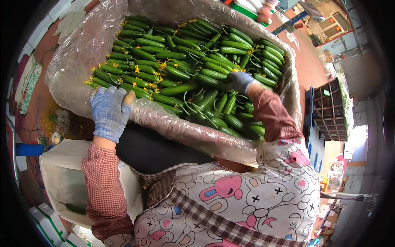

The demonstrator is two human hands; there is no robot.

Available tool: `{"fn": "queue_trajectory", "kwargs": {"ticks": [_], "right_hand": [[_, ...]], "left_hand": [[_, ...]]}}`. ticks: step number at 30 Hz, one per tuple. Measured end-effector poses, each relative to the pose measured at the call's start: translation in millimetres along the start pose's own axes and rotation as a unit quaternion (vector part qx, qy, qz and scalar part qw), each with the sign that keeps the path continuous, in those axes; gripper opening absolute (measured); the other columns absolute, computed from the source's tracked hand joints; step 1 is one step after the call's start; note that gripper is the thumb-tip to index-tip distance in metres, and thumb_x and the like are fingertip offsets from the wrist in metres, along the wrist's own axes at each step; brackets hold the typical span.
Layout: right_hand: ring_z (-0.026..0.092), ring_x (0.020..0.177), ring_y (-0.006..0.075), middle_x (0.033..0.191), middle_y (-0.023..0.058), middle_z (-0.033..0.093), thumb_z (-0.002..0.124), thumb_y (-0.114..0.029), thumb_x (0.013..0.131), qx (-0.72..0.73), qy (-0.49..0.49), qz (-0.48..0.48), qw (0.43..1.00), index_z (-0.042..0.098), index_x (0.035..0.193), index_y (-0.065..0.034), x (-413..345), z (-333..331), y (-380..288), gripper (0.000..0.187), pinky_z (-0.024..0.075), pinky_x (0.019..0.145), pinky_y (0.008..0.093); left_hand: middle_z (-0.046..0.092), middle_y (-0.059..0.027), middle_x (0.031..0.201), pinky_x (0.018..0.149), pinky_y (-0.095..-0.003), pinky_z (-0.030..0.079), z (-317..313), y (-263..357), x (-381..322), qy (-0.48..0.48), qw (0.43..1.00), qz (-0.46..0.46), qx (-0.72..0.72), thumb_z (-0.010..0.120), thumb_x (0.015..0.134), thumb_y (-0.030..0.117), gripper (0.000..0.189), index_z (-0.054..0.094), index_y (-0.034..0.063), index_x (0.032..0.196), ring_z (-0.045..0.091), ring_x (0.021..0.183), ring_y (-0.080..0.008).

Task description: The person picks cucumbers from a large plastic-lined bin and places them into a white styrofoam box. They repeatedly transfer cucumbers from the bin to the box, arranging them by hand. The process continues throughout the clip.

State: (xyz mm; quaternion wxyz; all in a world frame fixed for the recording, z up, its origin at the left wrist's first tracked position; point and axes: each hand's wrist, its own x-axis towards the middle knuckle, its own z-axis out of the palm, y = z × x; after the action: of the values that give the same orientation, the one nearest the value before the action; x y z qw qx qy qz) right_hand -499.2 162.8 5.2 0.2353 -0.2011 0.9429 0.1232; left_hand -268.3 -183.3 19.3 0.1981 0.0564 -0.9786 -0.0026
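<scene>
A deep bin (185,123) lined with clear plastic film stands before me, filled with green cucumbers (169,55), many with yellow blossoms at their ends. At its near left side my left hand (111,111), in a blue knit glove with a tan thumb, lies palm down on the liner's edge and the ends of cucumbers. Its thumb is spread away from the fingers. My right hand (239,81), also gloved and blurred, reaches over the cucumbers right of the middle. It touches blossom-end cucumbers there; its fingers are partly hidden, so a grip on one cannot be told.
Left of me, a cream-lined container (61,173) holds a single cucumber (75,208). White-and-green boxes (49,222) stand at lower left. Beyond the bin's far side is another person's hand (264,14) by a white-and-green box (247,10). A loaded crate (330,111) stands at right.
</scene>
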Motion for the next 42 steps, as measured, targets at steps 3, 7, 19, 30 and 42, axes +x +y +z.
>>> {"fn": "queue_trajectory", "kwargs": {"ticks": [3, 7, 19, 30, 42], "right_hand": [[0.065, 0.095, 0.0341, 0.101, 0.0183, 0.063, 0.07, -0.043, 0.076, -0.042, 0.097, -0.018, 0.994, 0.057, 0.109, -0.0023, -3.0, 34.9, -3.3, 0.054, 0.0524, 0.081, 0.0438], [0.063, 0.095, 0.0341, 0.098, 0.0192, 0.063, 0.071, -0.036, 0.07, -0.14, 0.253, -0.115, 0.95, 0.063, 0.099, -0.0044, 4.9, 56.5, 1.0, 0.044, 0.0512, 0.081, 0.0429], [0.055, 0.062, 0.0076, 0.083, 0.0016, 0.063, 0.064, -0.04, 0.089, 0.671, 0.023, -0.392, 0.629, 0.061, 0.118, -0.0032, -62.3, -64.4, -117.8, 0.047, 0.0431, 0.05, 0.0194], [0.067, 0.078, 0.0265, 0.092, 0.014, 0.069, 0.063, -0.018, 0.092, 0.333, -0.01, -0.648, 0.685, 0.068, 0.098, -0.0052, -22.0, -71.7, -201.9, 0.015, 0.054, 0.072, 0.0353], [0.064, 0.102, 0.0333, 0.115, 0.0157, 0.063, 0.073, -0.024, 0.08, 0.296, 0.096, -0.332, 0.89, 0.057, 0.125, -0.0083, 142.9, -39.5, -172.6, 0.05, 0.0521, 0.09, 0.038]], "left_hand": [[0.061, -0.0098, 0.08, 0.092, -0.0454, 0.039, 0.8, -0.5, -0.9, 0.018, 1.0, -0.004, -0.016, 0.057, 0.09, 0.037, 0.032, 0.065, 0.0096, 0.076, 0.056, 0.086, -0.0306], [0.058, -0.0091, 0.079, 0.096, -0.0462, 0.037, 3.8, -3.6, -0.9, 0.079, 0.996, 0.031, -0.035, 0.059, 0.089, 0.033, 0.026, 0.064, 0.0094, 0.08, 0.055, 0.085, -0.0305], [0.057, -0.0181, 0.125, 0.104, -0.0372, 0.04, -42.5, 49.5, 41.9, -0.093, 0.701, -0.246, -0.663, 0.061, 0.091, 0.042, 0.062, 0.047, -0.0042, 0.13, 0.053, 0.119, -0.0298], [0.059, -0.0089, 0.094, 0.08, -0.0346, 0.051, -42.5, 3.2, 21.3, 0.216, 0.353, -0.27, -0.869, 0.062, 0.091, 0.028, 0.046, 0.048, 0.0031, 0.127, 0.059, 0.092, -0.0227], [0.053, -0.0031, 0.082, 0.055, -0.0255, 0.043, -1.2, -53.6, 61.7, 0.058, 0.375, -0.405, -0.832, 0.065, 0.085, 0.015, 0.038, 0.052, 0.0013, 0.118, 0.051, 0.065, -0.0113]]}}
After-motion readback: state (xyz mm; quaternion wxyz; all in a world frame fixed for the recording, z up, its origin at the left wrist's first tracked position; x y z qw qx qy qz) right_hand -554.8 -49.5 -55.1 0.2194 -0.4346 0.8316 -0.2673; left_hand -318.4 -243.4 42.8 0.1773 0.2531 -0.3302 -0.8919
